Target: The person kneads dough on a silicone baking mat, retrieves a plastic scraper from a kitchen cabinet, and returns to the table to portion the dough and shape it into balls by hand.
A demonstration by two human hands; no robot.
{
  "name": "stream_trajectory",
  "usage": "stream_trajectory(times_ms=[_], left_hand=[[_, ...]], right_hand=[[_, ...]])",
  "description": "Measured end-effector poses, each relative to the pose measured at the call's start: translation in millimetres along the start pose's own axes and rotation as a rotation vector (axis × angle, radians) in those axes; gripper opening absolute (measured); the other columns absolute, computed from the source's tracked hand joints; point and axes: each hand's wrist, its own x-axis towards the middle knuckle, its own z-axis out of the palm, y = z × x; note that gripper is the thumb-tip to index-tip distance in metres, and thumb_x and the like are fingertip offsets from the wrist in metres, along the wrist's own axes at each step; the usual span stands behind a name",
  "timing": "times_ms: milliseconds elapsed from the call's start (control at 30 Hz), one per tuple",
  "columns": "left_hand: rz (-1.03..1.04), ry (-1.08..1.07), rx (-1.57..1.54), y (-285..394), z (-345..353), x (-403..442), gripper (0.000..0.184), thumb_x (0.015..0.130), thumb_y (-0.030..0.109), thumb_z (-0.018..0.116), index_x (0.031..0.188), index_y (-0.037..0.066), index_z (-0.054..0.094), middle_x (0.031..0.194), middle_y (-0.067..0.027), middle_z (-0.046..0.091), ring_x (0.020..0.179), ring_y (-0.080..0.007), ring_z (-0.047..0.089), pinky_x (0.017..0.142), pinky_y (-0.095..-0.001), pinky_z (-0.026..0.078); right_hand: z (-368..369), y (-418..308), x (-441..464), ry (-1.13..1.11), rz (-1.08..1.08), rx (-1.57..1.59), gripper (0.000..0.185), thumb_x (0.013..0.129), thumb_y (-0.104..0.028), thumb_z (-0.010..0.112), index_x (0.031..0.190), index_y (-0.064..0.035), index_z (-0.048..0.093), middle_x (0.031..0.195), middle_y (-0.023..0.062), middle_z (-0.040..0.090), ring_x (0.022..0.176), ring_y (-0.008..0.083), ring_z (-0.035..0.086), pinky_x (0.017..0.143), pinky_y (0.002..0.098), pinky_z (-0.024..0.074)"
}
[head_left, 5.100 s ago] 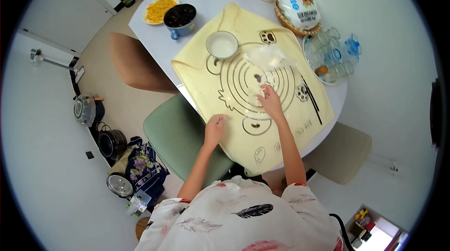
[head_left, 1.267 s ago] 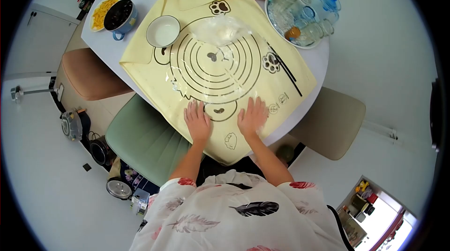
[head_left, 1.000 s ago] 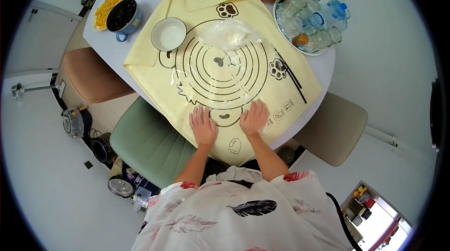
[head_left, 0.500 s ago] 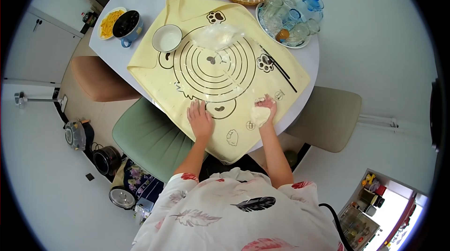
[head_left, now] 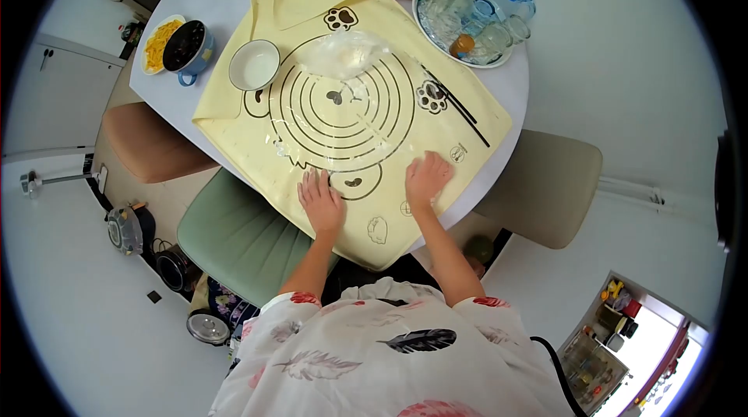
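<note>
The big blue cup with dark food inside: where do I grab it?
Probably by its blue loop handle, coming from the person's side of the table, because it sticks out that way. The big blue cup stands upright with its top open, so lift it level.

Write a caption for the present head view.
Bare left hand and right hand, palms down over a cream printed mat bearing a round white bowl and thin black chopsticks.
</note>
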Motion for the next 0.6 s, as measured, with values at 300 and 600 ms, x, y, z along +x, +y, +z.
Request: stream_trajectory(times_ms=[300, 600], left_hand=[[-0.024, -0.082, 0.022, -0.9, 0.8, 4.8, 0.044, 0.079, 0.011, 0.046, 0.123, 0.006, 0.046, 0.131, -0.0151, 0.038, 0.125, -0.0322, 0.031, 0.106, -0.0489, 0.02], [-0.028, -0.089, 0.013, -3.0, -0.4, 1.8, 0.043, 0.081, 0.011, 0.046, 0.123, 0.007, 0.045, 0.132, -0.0149, 0.037, 0.126, -0.0322, 0.029, 0.106, -0.0487, 0.02]], right_hand=[[23.0, -25.8, 30.6, -0.118, -0.14, 0.006, 0.037, 0.075, -0.02, 0.054, 0.106, -0.0013, 0.048, 0.112, 0.015, 0.047, 0.1, 0.0311, 0.044, 0.096, 0.0528, 0.0254], [54.0, -27.1, 78.6, 0.015, -0.05, 0.142, 0.025, 0.077, -0.014, 0.051, 0.099, -0.0031, 0.051, 0.101, 0.0122, 0.054, 0.092, 0.0294, 0.05, 0.084, 0.0411, 0.0326]])
